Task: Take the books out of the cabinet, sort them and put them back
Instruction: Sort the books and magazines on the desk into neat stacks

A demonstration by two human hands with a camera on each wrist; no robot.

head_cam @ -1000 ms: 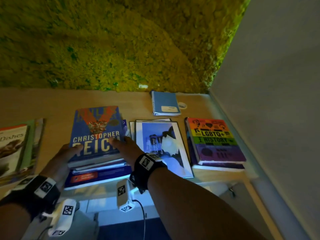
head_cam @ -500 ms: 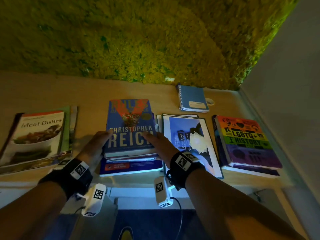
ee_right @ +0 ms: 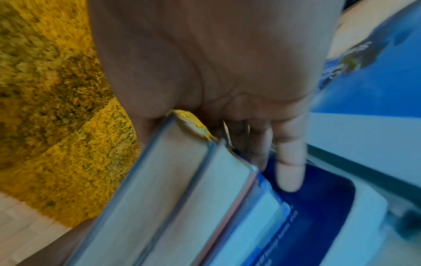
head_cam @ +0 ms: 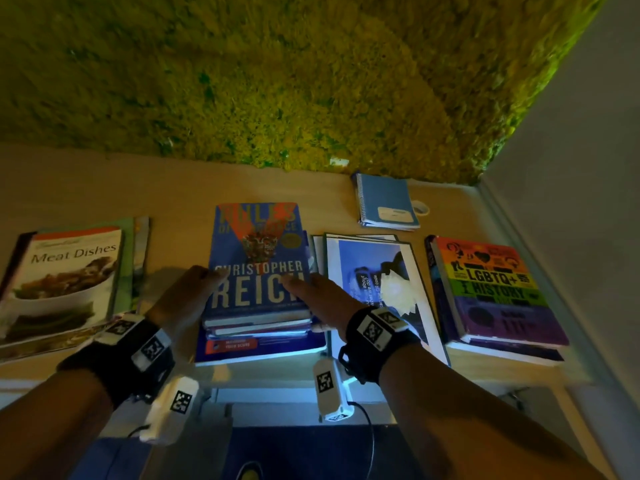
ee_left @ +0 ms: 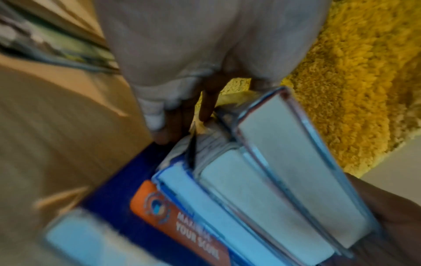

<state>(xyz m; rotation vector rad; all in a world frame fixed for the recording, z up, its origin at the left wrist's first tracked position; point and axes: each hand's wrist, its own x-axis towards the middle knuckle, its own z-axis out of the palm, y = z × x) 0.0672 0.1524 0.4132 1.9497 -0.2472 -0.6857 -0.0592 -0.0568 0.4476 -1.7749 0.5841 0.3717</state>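
Home or lounge reading corner, wooden shelf top [head_cam: 104, 188] of books, moss wall [head_cam: 277, 81] (decorative)

Tabletop [head_cam: 86, 188]: pale wood-look, smooth, matt, faint grain in the left wrist view.
Wall [head_cam: 277, 81] behind: rough, clumpy moss-like cover, yellow-green, matt.
Side wall [head_cam: 571, 202]: plain, smooth, matt.
Novel [head_cam: 258, 258]: glossy paper jacket; page edges matt off-white paper.
Blue book [head_cam: 259, 348] at the bottom of the stack: smooth card cover, slight sheen.
Cookbook [head_cam: 65, 278]: glossy printed cover.
Notebook [head_cam: 386, 202]: wire spiral binding, matt blue card cover.
Booklet [head_cam: 377, 285]: thin glossy paper, catching glare.
Rainbow book [head_cam: 495, 289]: smooth printed cover, low sheen.
Wrist straps [head_cam: 375, 336]: black cloth, with white hard plastic-looking tags.
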